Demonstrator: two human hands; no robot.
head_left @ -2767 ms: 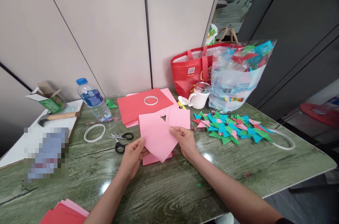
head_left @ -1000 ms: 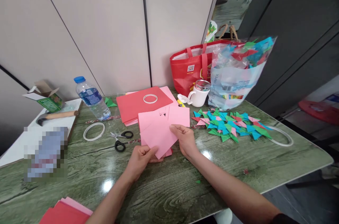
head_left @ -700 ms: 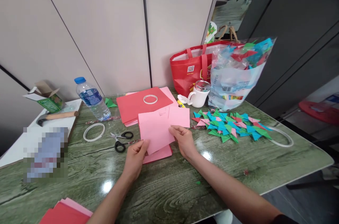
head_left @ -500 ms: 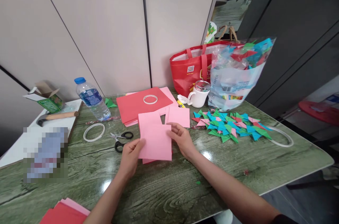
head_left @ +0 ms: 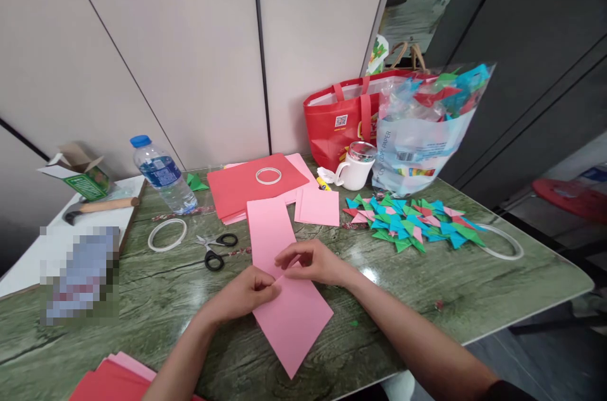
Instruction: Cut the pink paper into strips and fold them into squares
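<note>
A pink square of paper [head_left: 296, 322] is turned corner-down, one point toward the front edge of the table. My left hand [head_left: 239, 293] pinches its upper left part between thumb and fingers. Close beside it, my right hand [head_left: 315, 262] has bent fingers and a thumb closed on the upper corner, and the fingertips of both hands nearly meet. Beneath and behind the square lies a longer pink paper strip [head_left: 269, 224], partly covered by the square and my right hand. Black-handled scissors [head_left: 217, 249] rest open to the left of the strip.
Behind are red sheets [head_left: 241, 183] with a white ring [head_left: 269, 176] on top, small pink squares [head_left: 318, 207] and a mug [head_left: 355, 168]. Folded paper pieces [head_left: 408, 224] spread at the right; a water bottle [head_left: 164, 176] and another ring [head_left: 167, 235] stand and lie left.
The pink square has come nearer and turned from edge-on to corner-down. Both hands have moved together at its upper part; my right hand has shifted down and left.
</note>
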